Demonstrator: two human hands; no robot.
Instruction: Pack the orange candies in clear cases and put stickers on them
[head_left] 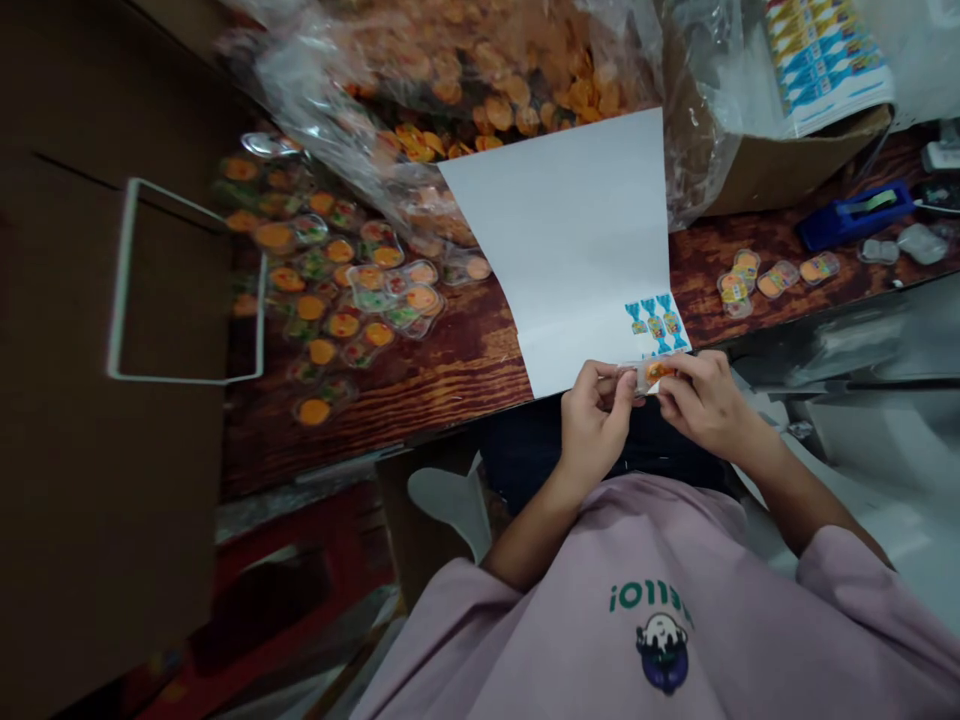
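Observation:
At the table's near edge, my left hand [595,418] pinches one end of a small clear plastic case [642,377] with something orange inside. On its other end are the fingers of my right hand [703,402], closed, the fingertips partly hiding the case. Just beyond the hands lies a large white sticker sheet [581,240], folded or bent across its middle. A few blue and yellow candy-shaped stickers [657,322] remain at its near right corner.
Many clear cases with orange pieces [343,322] lie loose at left. Behind the sheet is a plastic bag of orange pieces [510,90]. At right are several cases with labels [777,279], a blue tape dispenser [855,213] and a cardboard box [780,170] holding sticker sheets [825,60].

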